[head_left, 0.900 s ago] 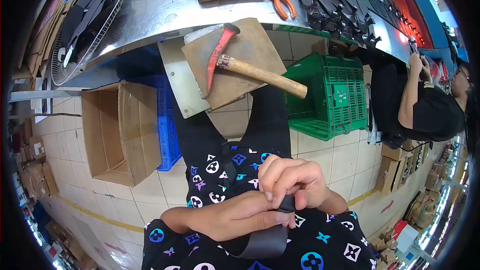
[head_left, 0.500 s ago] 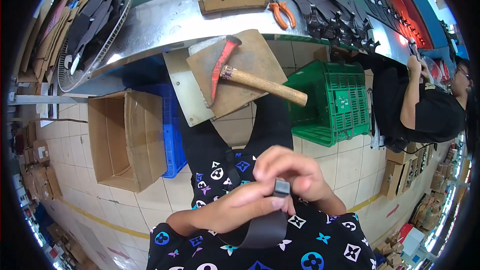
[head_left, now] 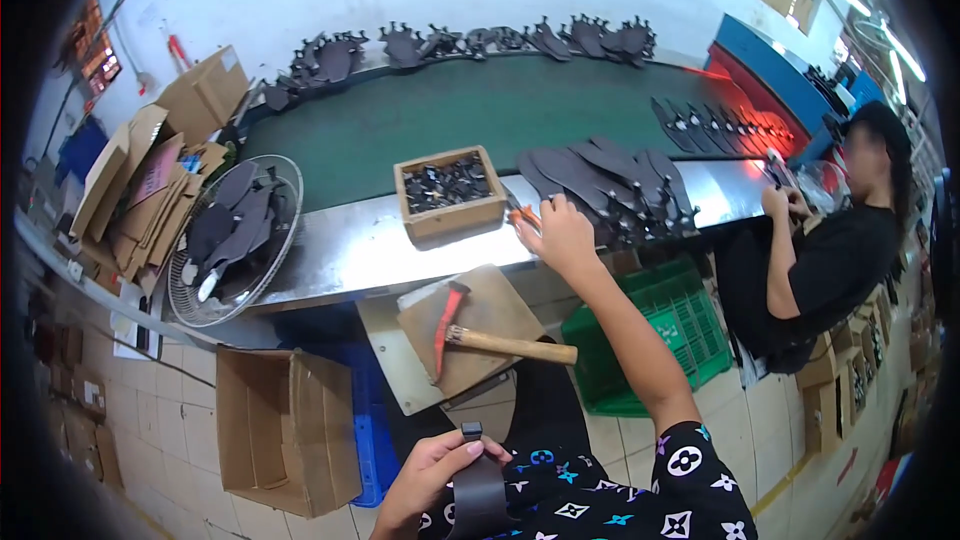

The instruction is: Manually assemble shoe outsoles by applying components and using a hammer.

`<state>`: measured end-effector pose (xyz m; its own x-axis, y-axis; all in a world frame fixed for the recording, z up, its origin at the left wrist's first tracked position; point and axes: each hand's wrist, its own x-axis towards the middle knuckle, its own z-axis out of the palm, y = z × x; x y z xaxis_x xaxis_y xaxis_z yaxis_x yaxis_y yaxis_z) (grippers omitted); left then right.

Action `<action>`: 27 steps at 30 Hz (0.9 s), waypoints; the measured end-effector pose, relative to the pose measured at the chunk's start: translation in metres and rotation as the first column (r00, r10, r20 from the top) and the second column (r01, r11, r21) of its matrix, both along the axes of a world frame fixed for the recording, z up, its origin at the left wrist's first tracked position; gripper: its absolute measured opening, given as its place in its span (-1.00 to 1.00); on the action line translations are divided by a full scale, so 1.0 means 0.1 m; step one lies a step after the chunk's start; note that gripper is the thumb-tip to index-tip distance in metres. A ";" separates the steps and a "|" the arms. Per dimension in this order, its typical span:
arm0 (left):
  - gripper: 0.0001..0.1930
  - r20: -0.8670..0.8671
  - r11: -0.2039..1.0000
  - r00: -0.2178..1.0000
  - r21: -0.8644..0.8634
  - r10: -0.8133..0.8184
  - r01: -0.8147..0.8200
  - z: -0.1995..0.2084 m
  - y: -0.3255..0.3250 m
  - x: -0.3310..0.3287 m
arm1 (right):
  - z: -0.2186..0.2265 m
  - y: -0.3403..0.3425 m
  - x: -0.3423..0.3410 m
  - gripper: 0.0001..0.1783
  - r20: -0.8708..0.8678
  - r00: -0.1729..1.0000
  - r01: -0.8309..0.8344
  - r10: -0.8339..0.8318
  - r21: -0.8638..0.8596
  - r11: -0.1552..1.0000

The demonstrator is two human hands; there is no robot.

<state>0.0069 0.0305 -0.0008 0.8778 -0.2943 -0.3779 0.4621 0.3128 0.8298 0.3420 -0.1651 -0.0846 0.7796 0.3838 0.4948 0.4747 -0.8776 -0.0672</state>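
Close to my body, my left hand (head_left: 440,470) is closed on a dark, flat, flexible strip (head_left: 481,500). At its top end a small black block (head_left: 471,430) sticks up past the thumb. My right arm stretches forward to the metal table edge, where my right hand (head_left: 565,235) grips the orange handles of a pair of pliers (head_left: 526,217). Its fingers partly cover the handles. Beside the pliers stands a wooden box (head_left: 455,220) full of small black parts. A red-headed hammer (head_left: 510,344) with a wooden handle lies on a brown board (head_left: 480,305) before me.
Dark shoe soles (head_left: 575,175) lie right of the pliers, and more fill a wire basket (head_left: 285,250) at left. A green conveyor belt (head_left: 360,120) runs behind. Below stand a cardboard box (head_left: 290,430) and a green crate (head_left: 650,340). A co-worker (head_left: 840,250) sits at right.
My right hand has left the strip and reached forward to the pliers. My left hand keeps hold of the strip. The view has tilted up, showing the belt and wall.
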 end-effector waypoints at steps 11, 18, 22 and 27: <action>-0.64 0.061 0.999 0.997 0.008 -0.038 0.038 0.00 0.00 -0.02 | -0.38 0.40 0.36 -0.75 -0.019 0.993 0.112 -0.120 -0.252 0.961; -0.64 0.073 0.999 0.997 -0.049 -0.020 0.024 -0.04 0.02 -0.10 | -0.20 0.32 0.38 -0.72 -0.157 0.979 0.094 -0.133 -0.234 0.968; -0.63 0.122 0.999 0.992 -0.032 -0.033 0.037 -0.02 0.02 -0.14 | -0.10 0.18 0.53 -0.65 -0.178 0.971 0.182 -0.157 0.134 0.974; -0.65 0.056 0.996 0.995 -0.035 -0.079 0.081 -0.04 0.02 -0.15 | 0.21 -0.05 0.51 -0.62 -0.486 0.729 0.456 0.482 0.870 0.187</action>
